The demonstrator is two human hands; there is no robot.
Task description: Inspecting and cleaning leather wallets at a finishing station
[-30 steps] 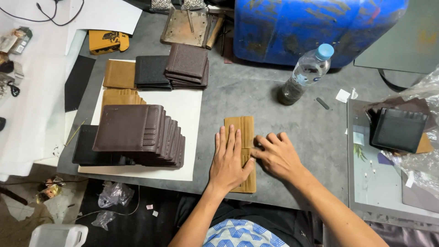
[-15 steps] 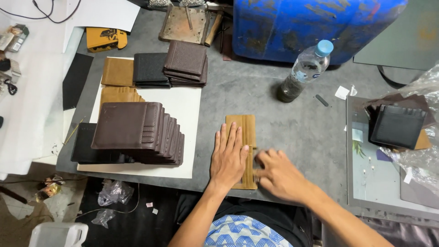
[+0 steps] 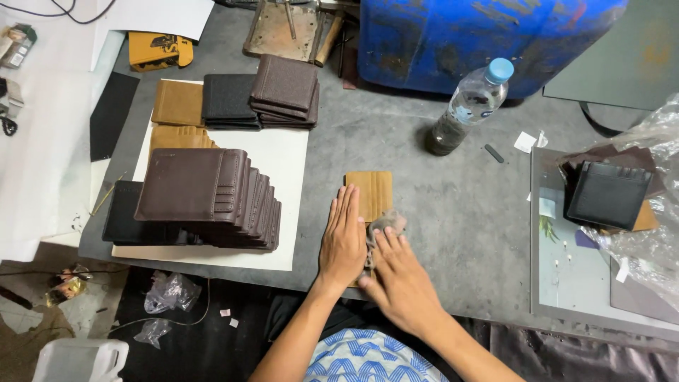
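- Tan leather wallet panel (image 3: 373, 192) lying flat near the front edge of the grey desk (image 3: 453, 212), ribbed card slots facing up, near end hidden under the hands.
- Left hand (image 3: 344, 242) spread flat, fingers together and straight, pressing the left side of the panel down; not clamped, only bearing on it.
- Right hand (image 3: 400, 277) just beside it, fingers loosely curled over a small grey wad of cloth (image 3: 387, 222) resting on the panel's right edge; whether pinched or merely pushed, cannot tell.
- Likely light and thin, judged from how flat it sits; flexible rather than stiff, prone to bending at the slot seams if lifted by one corner.
- Smooth leather face, probably apt to slide on the desk unless pinned by a flat palm, as here.
- Best taken by the long edges or far end, thumb beneath and fingers on top, keeping off the slot openings to avoid prising the layers apart.
- Surface probably easy to scuff or mark; soft cloth contact safer than nails.
- Nearby: stepped stack of dark brown wallets (image 3: 205, 198) on a white sheet (image 3: 286, 159) to the left, well apart; smaller stacks (image 3: 283, 88) further back; clear water bottle (image 3: 470, 106) standing upright beyond.
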